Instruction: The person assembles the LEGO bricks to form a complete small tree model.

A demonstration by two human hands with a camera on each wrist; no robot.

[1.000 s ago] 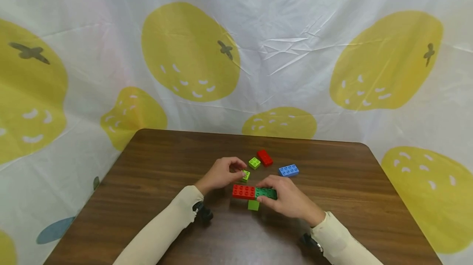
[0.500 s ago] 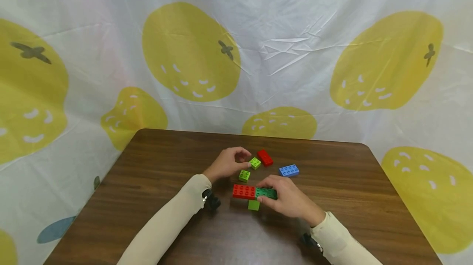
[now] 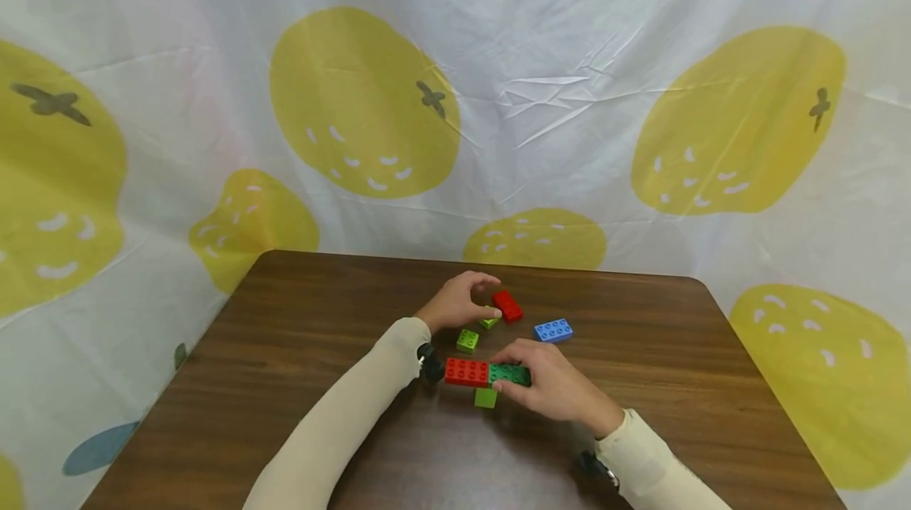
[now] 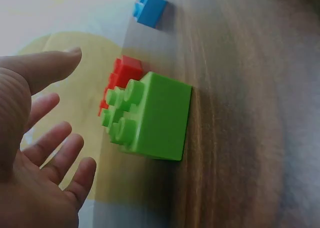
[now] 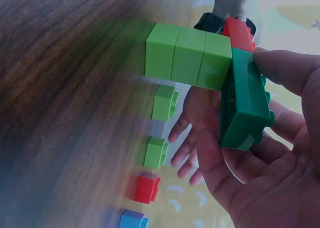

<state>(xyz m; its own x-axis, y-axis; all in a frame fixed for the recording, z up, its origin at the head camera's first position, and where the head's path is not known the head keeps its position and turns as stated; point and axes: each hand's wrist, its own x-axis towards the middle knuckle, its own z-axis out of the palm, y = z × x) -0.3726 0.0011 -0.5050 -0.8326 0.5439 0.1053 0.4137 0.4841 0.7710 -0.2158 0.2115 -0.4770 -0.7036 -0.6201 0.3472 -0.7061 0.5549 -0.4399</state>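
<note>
- The right hand [image 3: 551,387] grips the dark green brick [image 3: 511,374], thumb on its near edge and fingers curled round its far side
- That dark green brick sits atop a stack of light green blocks [image 5: 188,57], end to end with a red brick [image 3: 466,372] on the same stack; the stack stands on the wooden table [image 3: 285,352], under the hand's fingertips
- The left hand [image 3: 459,304] hovers with fingers spread and loosely bent, holding nothing; the left wrist view shows open palm and gap to the block
- Just under its fingertips lies a small light green block [image 4: 150,115], on the table, studs up; whether a fingertip touches it I cannot tell
- Right behind that block, beyond the fingertips, lies a loose red brick [image 3: 508,306]
- A second small light green block [image 3: 467,340] rests between the two hands, near the left wrist
- A blue brick [image 3: 553,330] lies further out, beyond the right hand's knuckles, apart from the rest
</note>
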